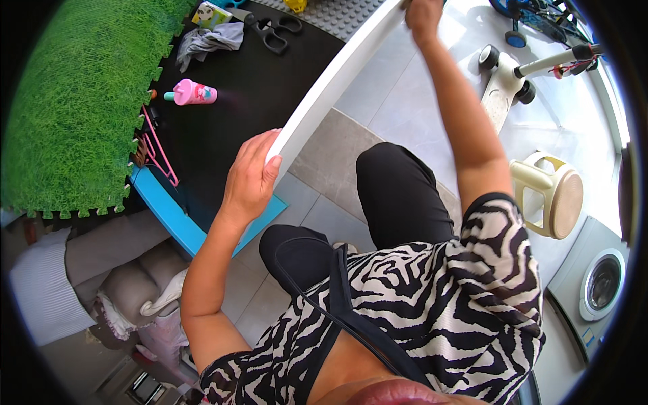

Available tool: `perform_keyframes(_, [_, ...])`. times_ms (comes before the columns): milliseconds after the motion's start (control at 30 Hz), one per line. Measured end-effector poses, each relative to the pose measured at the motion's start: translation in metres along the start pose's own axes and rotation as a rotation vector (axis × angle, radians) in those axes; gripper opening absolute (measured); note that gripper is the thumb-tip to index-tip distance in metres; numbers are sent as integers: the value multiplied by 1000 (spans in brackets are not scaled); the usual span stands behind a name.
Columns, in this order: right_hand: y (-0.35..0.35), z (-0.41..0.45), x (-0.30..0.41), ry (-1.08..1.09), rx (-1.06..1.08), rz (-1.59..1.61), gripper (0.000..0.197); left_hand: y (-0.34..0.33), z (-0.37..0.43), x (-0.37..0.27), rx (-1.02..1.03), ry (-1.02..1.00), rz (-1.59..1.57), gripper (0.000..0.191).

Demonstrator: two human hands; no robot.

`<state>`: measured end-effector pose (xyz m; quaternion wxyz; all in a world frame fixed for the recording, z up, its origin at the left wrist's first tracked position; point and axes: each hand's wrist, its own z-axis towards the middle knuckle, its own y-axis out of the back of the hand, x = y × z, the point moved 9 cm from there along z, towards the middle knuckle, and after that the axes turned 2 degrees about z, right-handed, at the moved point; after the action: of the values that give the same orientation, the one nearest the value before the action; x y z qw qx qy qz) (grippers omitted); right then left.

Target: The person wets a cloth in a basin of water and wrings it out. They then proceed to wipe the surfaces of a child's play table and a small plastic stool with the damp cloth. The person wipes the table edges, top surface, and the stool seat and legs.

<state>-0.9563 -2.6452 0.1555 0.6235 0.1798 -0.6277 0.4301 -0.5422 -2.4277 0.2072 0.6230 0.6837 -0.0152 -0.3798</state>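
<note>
A long white edge strip [324, 96] runs diagonally along the side of a black surface [253, 96]. My left hand [253, 174] grips its near end, fingers over the black side and thumb on the white side. At the far end, my right hand [424, 20] holds the strip near the top rim of the view; its fingertips are partly hidden. On the black surface lie a pink cup [197, 93] with a teal spout, black-handled scissors [273, 33], a crumpled grey cloth [215, 41] and a pink hanger [159, 152].
Green artificial-turf mat [76, 101] covers the left side, above a blue edge panel [167, 212]. A grey studded baseplate [329, 15] is at the top. Right are a white scooter [498, 91], a cream stool [541, 195] and a front-loading washing machine [592, 288]. An upholstered seat [131, 288] stands lower left.
</note>
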Motion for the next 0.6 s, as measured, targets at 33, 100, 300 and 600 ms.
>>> perform_keyframes(33, [4,16,-3,-45,0,-64,32,-3,3,6,18,13,-1,41])
perform_keyframes(100, [-6,4,35,480,-152,-385,30,-2,-4,10,1,-9,22,42])
perform_keyframes(300, [-37,-185,-5,404,304,-266,53,0,-7,16,12,48,29,44])
perform_keyframes(600, [-41,-236,-66,163,498,-362,39,-4,-6,19,17,48,55,46])
